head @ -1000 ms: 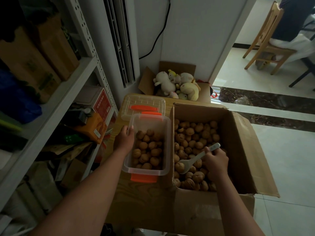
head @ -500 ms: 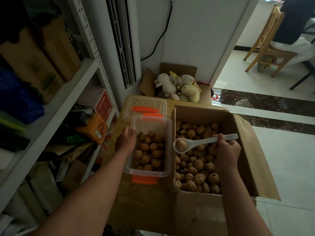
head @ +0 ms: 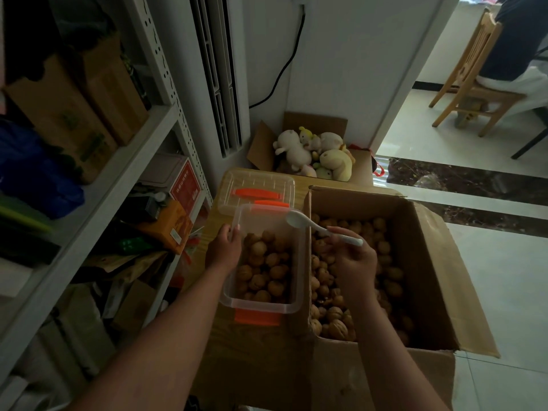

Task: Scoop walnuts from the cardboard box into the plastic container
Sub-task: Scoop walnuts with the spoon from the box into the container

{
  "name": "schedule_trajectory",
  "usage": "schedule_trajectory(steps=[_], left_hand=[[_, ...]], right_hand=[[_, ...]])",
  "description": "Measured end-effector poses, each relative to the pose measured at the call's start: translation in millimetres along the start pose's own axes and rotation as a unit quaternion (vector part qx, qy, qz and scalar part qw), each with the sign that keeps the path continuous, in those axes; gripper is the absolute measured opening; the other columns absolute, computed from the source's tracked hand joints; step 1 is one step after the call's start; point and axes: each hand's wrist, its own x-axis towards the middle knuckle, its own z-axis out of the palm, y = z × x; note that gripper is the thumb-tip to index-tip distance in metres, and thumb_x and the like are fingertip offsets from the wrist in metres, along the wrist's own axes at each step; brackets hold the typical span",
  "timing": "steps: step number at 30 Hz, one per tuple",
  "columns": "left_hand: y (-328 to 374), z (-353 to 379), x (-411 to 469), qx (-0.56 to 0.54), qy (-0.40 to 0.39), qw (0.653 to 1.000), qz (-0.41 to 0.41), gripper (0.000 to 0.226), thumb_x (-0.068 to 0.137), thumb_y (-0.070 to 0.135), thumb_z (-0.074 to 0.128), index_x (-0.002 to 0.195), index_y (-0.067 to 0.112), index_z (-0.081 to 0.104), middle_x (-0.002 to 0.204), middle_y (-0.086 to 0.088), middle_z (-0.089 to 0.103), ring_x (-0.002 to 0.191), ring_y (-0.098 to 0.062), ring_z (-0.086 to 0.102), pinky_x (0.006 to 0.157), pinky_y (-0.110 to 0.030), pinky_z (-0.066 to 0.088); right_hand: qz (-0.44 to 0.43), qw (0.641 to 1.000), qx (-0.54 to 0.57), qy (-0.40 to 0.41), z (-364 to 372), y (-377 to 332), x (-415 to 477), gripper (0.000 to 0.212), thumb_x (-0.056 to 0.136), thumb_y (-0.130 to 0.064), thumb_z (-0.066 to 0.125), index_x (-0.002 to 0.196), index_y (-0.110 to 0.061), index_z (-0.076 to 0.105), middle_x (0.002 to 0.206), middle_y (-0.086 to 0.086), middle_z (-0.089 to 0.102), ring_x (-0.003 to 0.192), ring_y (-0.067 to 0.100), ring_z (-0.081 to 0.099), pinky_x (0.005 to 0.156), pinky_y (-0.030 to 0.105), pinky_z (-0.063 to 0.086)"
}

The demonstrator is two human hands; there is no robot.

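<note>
A clear plastic container (head: 297, 262) with orange clips stands on a wooden surface, partly filled with walnuts (head: 264, 271). My left hand (head: 223, 250) grips its left rim. To its right an open cardboard box (head: 427, 262) holds many loose walnuts (head: 332, 318). My right hand (head: 354, 258) holds a white plastic spoon (head: 314, 225) by the handle. The spoon's bowl is over the far right corner of the container, turned face down, and no walnut shows on it.
The container's clear lid (head: 256, 189) lies just behind it. A small box of plush toys (head: 314, 152) stands further back. Metal shelves (head: 89, 197) with boxes crowd the left. Tiled floor, a wooden chair (head: 471, 78) and a seated person are at the right.
My right hand lifted a walnut out of the box on the spoon, carried it left over the container and turned the spoon over. My left hand stayed on the rim.
</note>
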Motion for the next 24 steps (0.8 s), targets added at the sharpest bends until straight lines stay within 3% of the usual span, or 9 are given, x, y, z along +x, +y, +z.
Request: schedule_trajectory(steps=[4,8,10,12,14,17,20,24], left_hand=[[0.1,0.7,0.4,-0.004,0.000,1.000,-0.005,0.049,0.100,0.048,0.029,0.133,0.017,0.047,0.131,-0.008,0.056,0.114,-0.029,0.055,0.083,-0.035,0.043],[0.0,1.4,-0.1,-0.004,0.004,1.000,-0.008,0.047,0.100,0.048,0.030,0.133,0.018,0.046,0.132,-0.008,0.056,0.115,-0.030,0.054,0.083,-0.033,0.041],[-1.3,1.4,1.0,-0.007,0.000,1.000,-0.010,0.049,0.100,0.050,0.030,0.134,0.019,0.046,0.132,-0.009,0.056,0.115,-0.030,0.054,0.086,-0.037,0.043],[-2.4,1.4,1.5,-0.009,-0.002,1.000,-0.010,0.050,0.100,0.051,0.030,0.135,0.019,0.045,0.132,-0.009,0.055,0.115,-0.031,0.054,0.087,-0.038,0.043],[-3.2,2.0,2.0,-0.006,-0.001,1.000,-0.009,0.049,0.100,0.050,0.030,0.135,0.019,0.045,0.132,-0.009,0.055,0.115,-0.030,0.053,0.084,-0.036,0.042],[-2.0,2.0,2.2,0.000,0.002,1.000,-0.009,0.048,0.100,0.049,0.030,0.133,0.018,0.046,0.131,-0.010,0.055,0.114,-0.031,0.054,0.081,-0.035,0.040],[-2.0,1.9,3.1,0.007,0.000,1.000,-0.009,0.048,0.100,0.049,0.030,0.132,0.017,0.047,0.132,-0.010,0.055,0.114,-0.031,0.054,0.081,-0.035,0.041],[-1.0,1.6,1.7,0.008,0.001,1.000,-0.005,0.048,0.101,0.048,0.030,0.135,0.018,0.044,0.133,-0.011,0.054,0.116,-0.031,0.053,0.083,-0.035,0.041]], right_hand=[[0.014,0.996,0.045,0.070,-18.6,1.1,5.3,0.014,0.095,-0.015,0.051,0.095,-0.018,0.065,0.086,0.006,0.066,0.078,0.026,0.063,0.068,0.035,0.053],[0.048,0.982,0.058,0.173,-46.2,-2.1,13.8,0.015,0.097,-0.021,0.047,0.088,-0.022,0.060,0.084,-0.003,0.057,0.073,0.002,0.054,0.067,0.022,0.045],[0.062,0.988,0.007,0.140,-62.1,2.7,16.4,0.015,0.097,-0.017,0.047,0.088,-0.017,0.059,0.075,-0.002,0.054,0.059,-0.001,0.051,0.057,0.019,0.042],[0.081,0.992,-0.079,0.050,-73.9,11.2,16.0,0.015,0.095,-0.010,0.049,0.084,-0.015,0.059,0.070,0.006,0.054,0.056,0.010,0.049,0.052,0.027,0.038],[0.103,0.986,-0.134,-0.006,-81.5,21.6,12.9,0.014,0.093,-0.005,0.051,0.083,-0.008,0.060,0.073,0.017,0.056,0.061,0.021,0.049,0.055,0.032,0.039],[0.125,0.982,-0.139,-0.017,-85.3,28.6,7.9,0.011,0.092,-0.003,0.052,0.089,0.003,0.061,0.084,0.027,0.059,0.072,0.030,0.051,0.063,0.036,0.042],[0.136,0.979,-0.141,-0.055,-82.1,22.2,7.8,0.010,0.091,-0.002,0.053,0.086,-0.004,0.061,0.082,0.023,0.059,0.072,0.028,0.052,0.063,0.037,0.044],[0.144,0.971,-0.156,-0.112,-77.7,10.8,12.6,0.019,0.091,0.001,0.052,0.079,-0.013,0.059,0.080,0.008,0.057,0.073,0.018,0.054,0.063,0.026,0.045]])
